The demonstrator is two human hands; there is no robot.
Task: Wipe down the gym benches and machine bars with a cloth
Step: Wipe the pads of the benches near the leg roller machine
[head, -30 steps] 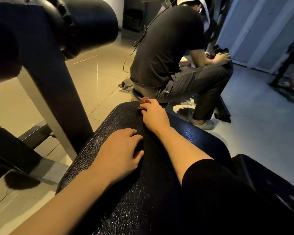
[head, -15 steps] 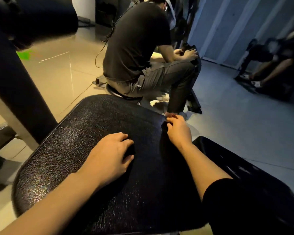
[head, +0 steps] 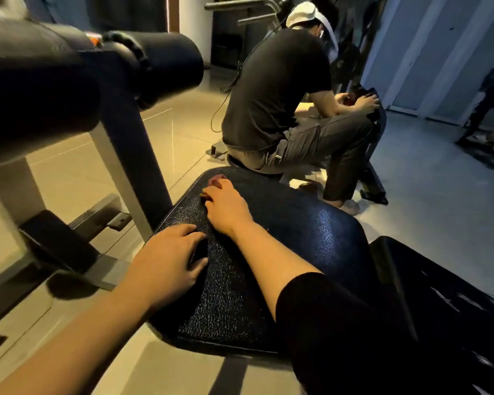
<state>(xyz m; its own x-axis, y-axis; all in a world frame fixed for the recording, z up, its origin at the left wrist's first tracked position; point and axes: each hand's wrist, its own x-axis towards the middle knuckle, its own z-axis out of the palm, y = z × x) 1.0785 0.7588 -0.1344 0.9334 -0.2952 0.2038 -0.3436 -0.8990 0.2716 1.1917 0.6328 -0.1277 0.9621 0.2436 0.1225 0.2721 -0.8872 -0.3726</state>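
A black textured bench pad (head: 283, 238) fills the middle of the head view. My left hand (head: 169, 260) rests flat on the pad's near left edge, fingers spread and relaxed. My right hand (head: 226, 208) reaches across to the pad's far end, its fingers curled over a small reddish cloth (head: 216, 178) that shows only past the fingertips. A second black pad (head: 439, 295) adjoins on the right. A black foam roller (head: 154, 67) on a grey machine post (head: 131, 172) stands at the left.
A person in a black shirt (head: 277, 89) squats just beyond the bench's far end, working on other equipment. The machine's base bars (head: 97, 212) lie on the tiled floor at the left. More gym gear stands at the far right (head: 485, 129).
My right hand has moved from the pad's right edge back to its far left end with the cloth. My left hand stays in place. The view has swung left.
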